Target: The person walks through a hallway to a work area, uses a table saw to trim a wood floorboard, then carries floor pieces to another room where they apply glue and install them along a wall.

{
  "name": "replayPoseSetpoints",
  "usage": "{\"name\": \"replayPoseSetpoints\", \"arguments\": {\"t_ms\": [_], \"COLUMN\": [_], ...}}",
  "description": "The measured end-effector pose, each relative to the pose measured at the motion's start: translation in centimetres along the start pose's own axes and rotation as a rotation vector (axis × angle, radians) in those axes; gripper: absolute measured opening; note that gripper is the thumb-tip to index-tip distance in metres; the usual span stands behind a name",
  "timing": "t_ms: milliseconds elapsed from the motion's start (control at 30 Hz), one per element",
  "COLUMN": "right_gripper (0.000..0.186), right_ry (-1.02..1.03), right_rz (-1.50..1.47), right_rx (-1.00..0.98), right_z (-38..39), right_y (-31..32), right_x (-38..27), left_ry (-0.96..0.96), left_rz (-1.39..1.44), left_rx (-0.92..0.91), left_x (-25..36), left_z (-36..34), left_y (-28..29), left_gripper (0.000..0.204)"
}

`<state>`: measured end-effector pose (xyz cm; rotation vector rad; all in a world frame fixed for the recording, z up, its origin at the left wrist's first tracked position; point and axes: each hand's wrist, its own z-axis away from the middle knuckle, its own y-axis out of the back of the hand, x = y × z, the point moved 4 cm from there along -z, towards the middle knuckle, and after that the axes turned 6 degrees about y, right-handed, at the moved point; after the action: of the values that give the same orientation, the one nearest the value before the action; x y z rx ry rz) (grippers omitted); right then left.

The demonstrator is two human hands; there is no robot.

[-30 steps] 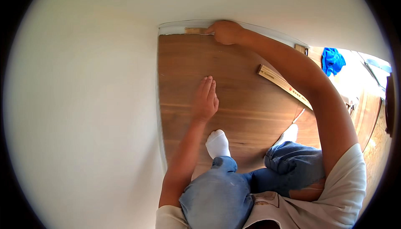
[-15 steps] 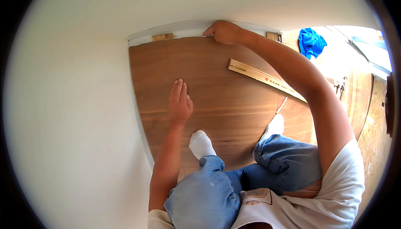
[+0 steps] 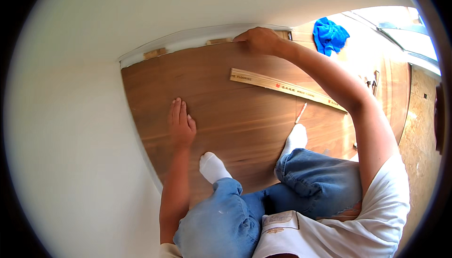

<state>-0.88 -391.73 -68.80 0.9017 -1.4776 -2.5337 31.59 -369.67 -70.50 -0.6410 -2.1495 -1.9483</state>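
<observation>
Brown wood-grain floor planks [image 3: 214, 105] spread across the middle, from the left hand [image 3: 181, 125] at nine o'clock to the right hand [image 3: 262, 40] at one. The left hand lies flat on them, palm down, holding nothing. The right hand bends at their far edge, just beside a small pale rectangular wooden block [image 3: 217, 42] at twelve; whether its fingers grasp anything, I cannot tell.
</observation>
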Motion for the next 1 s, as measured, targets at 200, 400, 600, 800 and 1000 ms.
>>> {"name": "replayPoseSetpoints", "arguments": {"t_ms": [200,400,600,800,1000], "right_gripper": [0.043,0.049,0.047,0.043,0.043], "right_ry": [-0.063,-0.177,-0.133,-0.124,-0.178], "right_rz": [-0.032,-0.177,-0.052,-0.053,0.025], "right_rx": [-0.017,-0.135,-0.127,-0.073,-0.110], "right_z": [1.7,1.9,2.4,4.6,6.3], "right_y": [1.6,1.6,2.0,2.9,4.1], "right_x": [3.0,3.8,5.7,7.3,7.3], "left_ry": [-0.011,-0.009,-0.003,-0.006,-0.007], "left_rz": [-0.020,-0.038,-0.020,-0.017,-0.024], "left_rx": [-0.003,-0.005,0.001,0.026,0.020], "left_x": [-0.1,0.4,0.3,0.2,0.2], "left_z": [0.1,-0.2,-0.1,0.0,0.0], "left_y": [-0.1,0.1,-0.2,-0.4,-0.3], "left_gripper": [0.046,0.046,0.047,0.047,0.048]}}
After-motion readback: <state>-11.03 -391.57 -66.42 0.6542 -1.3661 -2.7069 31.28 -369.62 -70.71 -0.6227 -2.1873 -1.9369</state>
